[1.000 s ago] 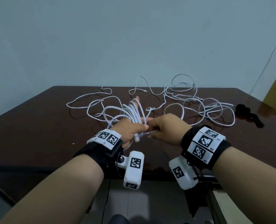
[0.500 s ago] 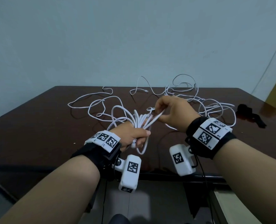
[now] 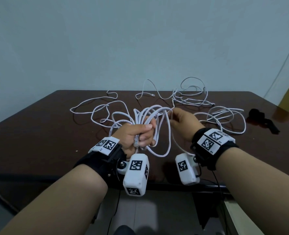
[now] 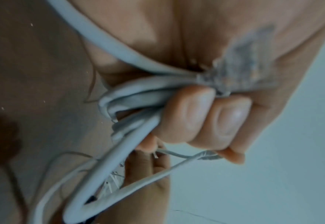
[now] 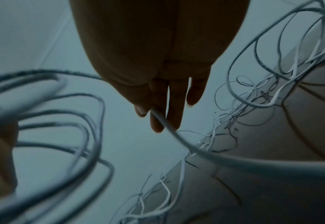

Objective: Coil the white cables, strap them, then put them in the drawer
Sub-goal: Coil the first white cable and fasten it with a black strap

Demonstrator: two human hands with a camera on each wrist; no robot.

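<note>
My left hand (image 3: 140, 134) grips a bundle of white cable loops (image 3: 157, 116) above the dark table (image 3: 38, 141). One loop hangs below the fist, and a clear connector (image 3: 136, 142) sticks out by the thumb. The left wrist view shows my fingers (image 4: 188, 116) curled round the coil (image 4: 131, 97). My right hand (image 3: 171, 114) is at the far top of the loops and pinches the running strand between thumb and forefinger. In the right wrist view the strand (image 5: 177, 134) passes the fingertips (image 5: 158, 125), with the coil (image 5: 66, 115) at the left.
More loose white cable (image 3: 196, 100) sprawls over the far and right parts of the table, and other strands (image 3: 98, 109) lie to the left. Black straps (image 3: 259, 116) lie near the right edge. The table's front edge is just under my wrists.
My right hand has gone from beside the left fist up and away over the coil, laying another turn of cable. The left hand has kept its grip and lifted slightly.
</note>
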